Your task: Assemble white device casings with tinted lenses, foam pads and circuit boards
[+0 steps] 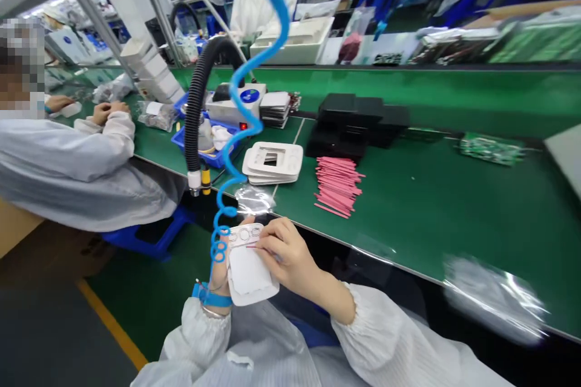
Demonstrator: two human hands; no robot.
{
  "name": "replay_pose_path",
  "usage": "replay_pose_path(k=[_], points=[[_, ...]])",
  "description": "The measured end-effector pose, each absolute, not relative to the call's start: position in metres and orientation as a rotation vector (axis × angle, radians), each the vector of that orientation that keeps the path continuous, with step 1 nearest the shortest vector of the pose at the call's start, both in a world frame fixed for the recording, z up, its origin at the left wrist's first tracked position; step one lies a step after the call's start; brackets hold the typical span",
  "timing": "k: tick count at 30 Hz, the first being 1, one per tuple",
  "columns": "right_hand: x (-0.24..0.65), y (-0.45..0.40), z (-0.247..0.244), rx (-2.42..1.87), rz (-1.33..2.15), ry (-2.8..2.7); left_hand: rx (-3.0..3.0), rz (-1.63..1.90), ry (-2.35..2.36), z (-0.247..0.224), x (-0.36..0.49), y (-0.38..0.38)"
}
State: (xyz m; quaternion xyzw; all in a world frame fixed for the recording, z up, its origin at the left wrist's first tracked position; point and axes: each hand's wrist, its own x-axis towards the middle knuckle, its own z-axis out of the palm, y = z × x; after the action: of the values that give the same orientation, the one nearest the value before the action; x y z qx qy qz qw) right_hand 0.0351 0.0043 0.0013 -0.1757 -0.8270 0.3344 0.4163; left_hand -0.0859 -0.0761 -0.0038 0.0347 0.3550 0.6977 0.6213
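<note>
My left hand [219,273] is wrapped round the left edge of a white plastic panel [252,275], held above my lap. Button outlines show near its top end, and a white sheet-like area covers its lower part. Between the thumb and fingers of my right hand [290,253] is a thin pink strip [251,247], which lies across the panel just below the buttons. Whether the strip touches the panel I cannot tell. On the bench, a pile of similar pink strips [336,184] lies beside a stack of white frames [275,162]. A blue wrist strap [213,296] circles my left wrist.
A coiled blue cord [247,112] hangs before me, near a black flexible hose [194,115]. Black parts [349,124], a green circuit board [491,149] and a blue tray [213,154] are on the green bench [422,211]. Clear plastic [494,296] lies at the right edge. A co-worker [68,163] sits left.
</note>
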Motion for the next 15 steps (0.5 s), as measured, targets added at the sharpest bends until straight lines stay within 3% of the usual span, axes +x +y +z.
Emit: replay_pose_path(k=[3, 7, 15], points=[[0.059, 0.009, 0.004, -0.464, 0.515, -2.23, 0.15, 1.494, 0.72, -0.005, -0.063, -0.06], [0.073, 0.005, 0.01, -0.533, 0.42, -2.264, 0.195, 1.353, 0.683, -0.009, -0.045, -0.052], [0.107, 0.012, 0.019, -0.717, 0.923, -1.945, 0.348, 1.223, 0.752, 0.0, -0.036, -0.051]])
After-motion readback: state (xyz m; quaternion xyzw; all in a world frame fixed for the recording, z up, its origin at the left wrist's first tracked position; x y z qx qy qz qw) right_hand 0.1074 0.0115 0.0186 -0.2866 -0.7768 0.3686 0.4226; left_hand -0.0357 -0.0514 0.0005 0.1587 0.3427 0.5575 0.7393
